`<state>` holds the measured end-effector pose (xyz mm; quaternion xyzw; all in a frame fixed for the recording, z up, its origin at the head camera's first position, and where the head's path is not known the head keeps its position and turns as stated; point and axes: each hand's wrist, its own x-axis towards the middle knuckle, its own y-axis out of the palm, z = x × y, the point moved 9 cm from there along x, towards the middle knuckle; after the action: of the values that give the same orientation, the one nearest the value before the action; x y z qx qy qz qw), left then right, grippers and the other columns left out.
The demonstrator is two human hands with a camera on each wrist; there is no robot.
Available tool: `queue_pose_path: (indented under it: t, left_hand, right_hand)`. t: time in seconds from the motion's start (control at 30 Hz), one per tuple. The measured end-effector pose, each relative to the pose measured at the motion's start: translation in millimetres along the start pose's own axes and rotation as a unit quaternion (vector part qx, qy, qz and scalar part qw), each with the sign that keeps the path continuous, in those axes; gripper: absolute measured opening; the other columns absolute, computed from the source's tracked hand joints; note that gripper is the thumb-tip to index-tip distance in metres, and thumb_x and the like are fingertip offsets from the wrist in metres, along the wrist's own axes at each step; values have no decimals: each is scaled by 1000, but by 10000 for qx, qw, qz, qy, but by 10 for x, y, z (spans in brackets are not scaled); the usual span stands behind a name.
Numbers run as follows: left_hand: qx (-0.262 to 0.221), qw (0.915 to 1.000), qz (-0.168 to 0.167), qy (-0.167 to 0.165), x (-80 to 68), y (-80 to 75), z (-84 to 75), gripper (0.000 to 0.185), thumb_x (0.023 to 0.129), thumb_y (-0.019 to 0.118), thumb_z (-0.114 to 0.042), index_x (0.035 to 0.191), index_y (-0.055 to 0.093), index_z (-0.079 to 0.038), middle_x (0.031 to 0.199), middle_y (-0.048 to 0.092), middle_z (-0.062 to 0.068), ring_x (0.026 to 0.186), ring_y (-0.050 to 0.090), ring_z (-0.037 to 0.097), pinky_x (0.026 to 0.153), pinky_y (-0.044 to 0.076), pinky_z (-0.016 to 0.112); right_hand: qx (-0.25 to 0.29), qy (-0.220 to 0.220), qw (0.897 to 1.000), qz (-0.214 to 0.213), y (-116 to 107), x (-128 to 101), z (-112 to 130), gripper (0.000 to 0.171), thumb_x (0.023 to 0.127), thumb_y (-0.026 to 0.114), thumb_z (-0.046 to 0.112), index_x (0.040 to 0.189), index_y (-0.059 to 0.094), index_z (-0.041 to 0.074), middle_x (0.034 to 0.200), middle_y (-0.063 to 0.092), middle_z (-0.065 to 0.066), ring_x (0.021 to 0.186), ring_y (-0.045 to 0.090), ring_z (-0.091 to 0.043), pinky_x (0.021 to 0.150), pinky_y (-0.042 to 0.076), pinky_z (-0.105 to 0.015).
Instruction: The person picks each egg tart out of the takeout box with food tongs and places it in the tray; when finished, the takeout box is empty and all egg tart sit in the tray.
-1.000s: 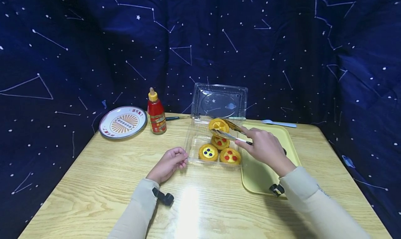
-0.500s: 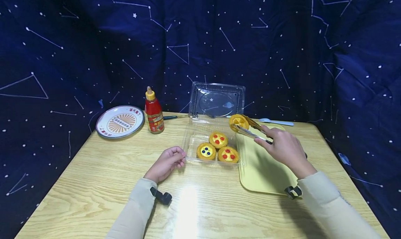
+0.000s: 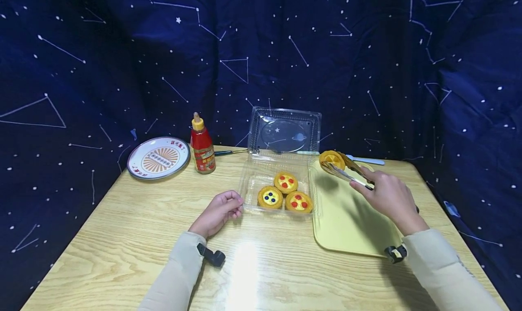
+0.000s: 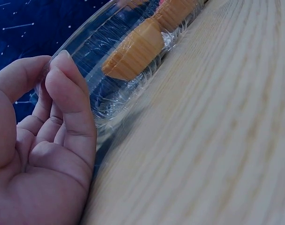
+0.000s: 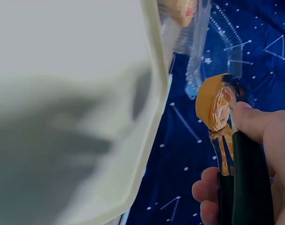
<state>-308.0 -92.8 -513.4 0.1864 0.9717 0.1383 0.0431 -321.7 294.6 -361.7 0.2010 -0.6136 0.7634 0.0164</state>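
Note:
My right hand (image 3: pixel 389 196) grips a pair of metal tongs (image 3: pixel 340 172) with black handles, and their tips pinch an egg tart (image 3: pixel 331 159) with yellow wedges on top. The tart hangs over the far left part of a pale yellow tray (image 3: pixel 346 231), its shadow falling on the tray. My left hand (image 3: pixel 220 212) pinches the rim of a clear plastic box (image 4: pixel 97 101) at its near left corner, thumb against the fingers. Inside the box lie a tart with blue dots (image 3: pixel 270 197) and two tarts with red dots, one nearer (image 3: pixel 299 202) and one behind (image 3: pixel 285 182).
The box's lid (image 3: pixel 284 130) stands raised at the back. Left of it are a red sauce bottle (image 3: pixel 202 148) with a yellow cap, a brush-like tool (image 3: pixel 228 152) and a patterned plate (image 3: pixel 159 158). A light blue fork (image 3: pixel 367 160) lies behind the tray. A dark starry curtain (image 3: pixel 367 66) hangs beyond the table.
My right hand has carried the wedge-topped tart in the tongs from above the box rightward to above the tray. The left hand keeps its hold on the box rim.

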Motion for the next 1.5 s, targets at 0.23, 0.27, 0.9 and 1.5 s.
queue_pose_path:
  t: [0.23, 0.27, 0.9, 1.5]
  left_hand:
    - [2, 10000, 6, -3, -4, 8, 17, 8, 99, 56, -7, 96, 54, -1, 85, 58, 11, 69, 58, 12, 60, 48, 20]
    - [2, 10000, 0, -2, -3, 6, 18, 8, 100, 56, -7, 96, 54, -1, 85, 58, 11, 69, 58, 12, 60, 48, 20]
    - [5, 10000, 32, 41, -1, 17, -17, 7, 100, 53, -6, 97, 54, 0, 84, 58, 10, 69, 57, 12, 60, 47, 20]
    - [44, 10000, -9, -13, -2, 16, -14, 9, 100, 54, -7, 97, 54, 1, 85, 58, 12, 69, 57, 12, 60, 47, 21]
  right_hand:
    - [-158, 142, 9994, 285, 167, 0, -165, 64, 91, 63, 55, 132, 62, 6, 102, 67, -28, 72, 61, -43, 46, 41, -51]
    - [-185, 145, 9992, 335, 193, 4, -180, 64, 91, 63, 55, 132, 62, 7, 98, 67, -27, 70, 60, -41, 45, 41, -50]
    - [-289, 335, 9934, 1062, 509, 51, -305, 71, 91, 60, 60, 134, 58, 4, 110, 61, -35, 79, 62, -45, 51, 45, -54]
    - [41, 365, 9968, 708, 234, 39, -151, 83, 89, 58, 66, 139, 52, 0, 112, 66, -26, 92, 62, -49, 64, 45, -62]
